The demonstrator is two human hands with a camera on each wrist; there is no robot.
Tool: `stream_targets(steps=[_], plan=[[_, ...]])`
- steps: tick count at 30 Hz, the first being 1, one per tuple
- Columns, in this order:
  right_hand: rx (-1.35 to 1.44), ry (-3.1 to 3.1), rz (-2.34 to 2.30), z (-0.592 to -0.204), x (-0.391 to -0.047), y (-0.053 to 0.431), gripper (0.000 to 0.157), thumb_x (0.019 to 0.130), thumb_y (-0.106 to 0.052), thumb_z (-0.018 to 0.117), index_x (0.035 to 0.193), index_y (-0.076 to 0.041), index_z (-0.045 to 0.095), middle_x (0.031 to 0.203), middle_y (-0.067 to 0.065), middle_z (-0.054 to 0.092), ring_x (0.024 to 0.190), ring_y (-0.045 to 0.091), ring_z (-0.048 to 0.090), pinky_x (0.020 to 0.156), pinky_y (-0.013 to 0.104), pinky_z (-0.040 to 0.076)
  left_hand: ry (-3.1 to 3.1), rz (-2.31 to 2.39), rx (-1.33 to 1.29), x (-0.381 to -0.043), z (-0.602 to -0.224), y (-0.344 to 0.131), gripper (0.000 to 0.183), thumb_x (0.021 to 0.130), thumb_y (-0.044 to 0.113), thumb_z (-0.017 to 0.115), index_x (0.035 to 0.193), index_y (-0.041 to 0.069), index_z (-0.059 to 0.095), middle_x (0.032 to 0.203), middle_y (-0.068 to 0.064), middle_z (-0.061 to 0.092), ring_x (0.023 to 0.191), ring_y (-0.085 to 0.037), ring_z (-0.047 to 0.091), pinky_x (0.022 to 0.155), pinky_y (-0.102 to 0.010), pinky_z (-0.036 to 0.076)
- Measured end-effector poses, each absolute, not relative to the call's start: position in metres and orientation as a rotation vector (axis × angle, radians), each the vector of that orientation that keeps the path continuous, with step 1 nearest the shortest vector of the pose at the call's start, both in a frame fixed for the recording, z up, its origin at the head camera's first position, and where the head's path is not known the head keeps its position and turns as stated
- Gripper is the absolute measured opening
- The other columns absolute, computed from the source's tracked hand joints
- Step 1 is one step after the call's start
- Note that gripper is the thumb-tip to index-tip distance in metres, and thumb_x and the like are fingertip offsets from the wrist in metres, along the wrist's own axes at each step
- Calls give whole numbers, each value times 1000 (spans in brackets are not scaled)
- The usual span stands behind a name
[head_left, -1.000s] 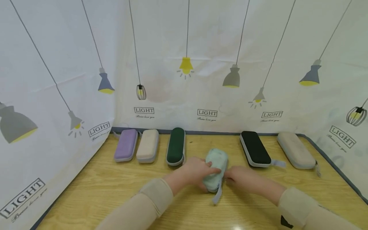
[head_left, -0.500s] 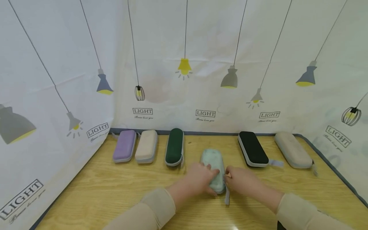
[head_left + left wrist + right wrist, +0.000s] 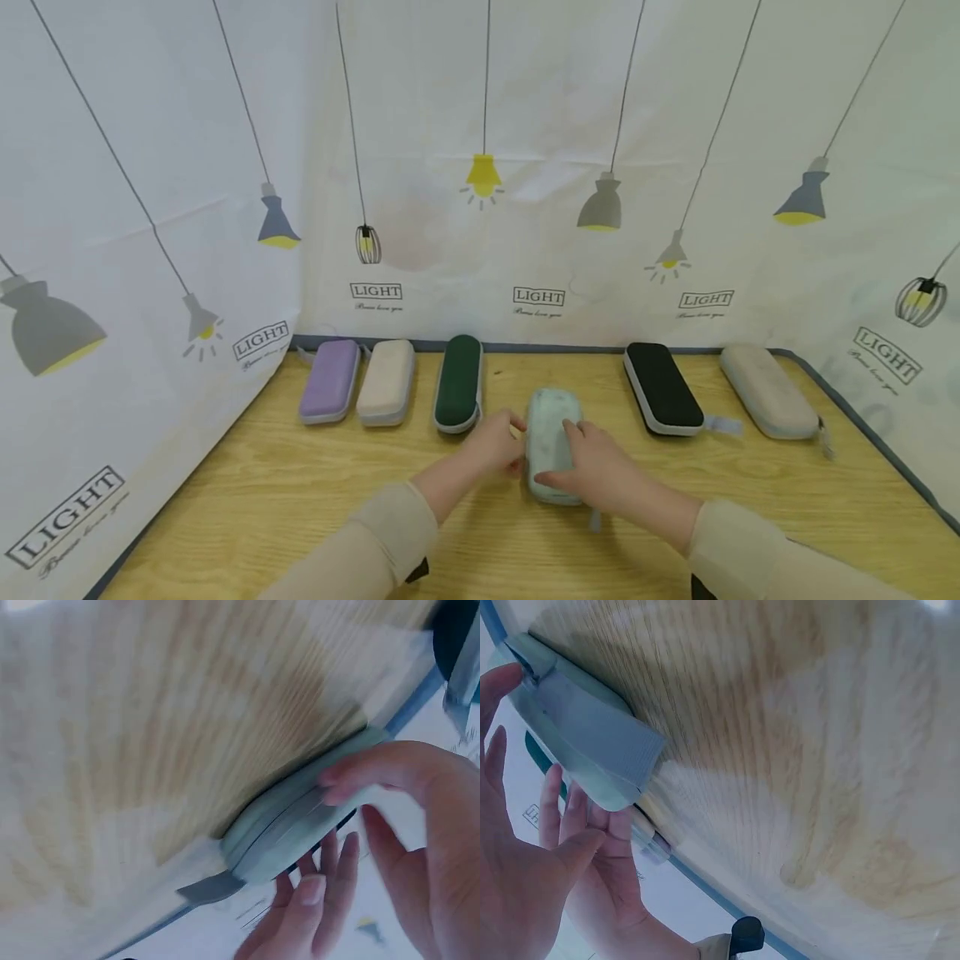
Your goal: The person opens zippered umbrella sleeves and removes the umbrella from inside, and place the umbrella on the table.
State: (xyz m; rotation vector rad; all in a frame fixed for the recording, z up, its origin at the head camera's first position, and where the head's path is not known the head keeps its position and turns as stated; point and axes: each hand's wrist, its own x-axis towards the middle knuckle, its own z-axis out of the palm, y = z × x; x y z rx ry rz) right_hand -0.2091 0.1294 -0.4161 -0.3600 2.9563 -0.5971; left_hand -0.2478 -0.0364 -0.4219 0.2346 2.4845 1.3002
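A table (image 3: 247, 500) is standing before a curtain (image 3: 525, 125) that is hanging behind it and along both sides. Six cases are lying on the table. Five are sitting in a row at the back edge: from the left, the first case (image 3: 328, 380) and second case (image 3: 386, 382) just beside each other, then the third case (image 3: 458, 383), then a gap, then the fourth case (image 3: 663, 388) and the fifth case (image 3: 768, 392). The sixth case (image 3: 553, 442) is lying nearer the person, in front of that gap, between the left hand (image 3: 495, 444) on its left side and the right hand (image 3: 600, 471) resting on its near end.
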Motion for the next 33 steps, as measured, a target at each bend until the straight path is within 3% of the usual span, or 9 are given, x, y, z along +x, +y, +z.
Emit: stream_targets(steps=[6, 9, 14, 22, 28, 33], plan=[[-364, 3005, -458, -421, -213, 115, 106, 63, -66, 65, 136, 4, 31, 128, 29, 37, 116, 39, 39, 89, 49, 37, 2000, 1481, 30, -260, -438, -45, 14, 86, 1, 50, 97, -4, 57, 69, -17, 61, 56, -21, 59, 54, -31, 51], [-421, 3039, -382, -423, -213, 111, 107, 61, -65, 67, 134, 5, 33, 122, 28, 41, 111, 39, 42, 86, 48, 40, 1928, 1434, 64, -266, -443, -51, 16, 87, 5, 49, 88, -6, 61, 71, -19, 62, 57, -21, 60, 55, -31, 51], [-491, 3082, -312, -425, -212, 110, 103, 61, -62, 69, 132, 5, 36, 116, 26, 43, 105, 37, 45, 82, 47, 42, 1833, 1426, 91, -273, -446, -57, 23, 87, 8, 44, 91, -10, 59, 78, -24, 64, 64, -26, 64, 62, -37, 52], [-452, 2965, -531, -414, -209, 121, 97, 70, -59, 65, 139, -2, 27, 134, 29, 30, 116, 40, 39, 90, 50, 37, 1744, 1531, 47, -273, -447, -62, 42, 94, 29, 37, 105, -10, 49, 83, -27, 63, 73, -33, 64, 66, -43, 51], [-524, 2936, -632, -405, -207, 133, 88, 76, -55, 61, 141, -8, 26, 142, 21, 21, 122, 35, 34, 93, 49, 34, 1738, 1547, 44, -273, -450, -63, 32, 92, 24, 41, 97, -7, 50, 80, -27, 63, 67, -29, 64, 65, -42, 51], [-865, 3009, -588, -401, -207, 141, 69, 81, -35, 62, 138, -8, 33, 143, 13, 23, 128, 29, 27, 98, 45, 30, 1743, 1554, 18, -275, -452, -61, 29, 92, 23, 43, 94, -5, 51, 80, -27, 63, 66, -30, 64, 64, -42, 51]])
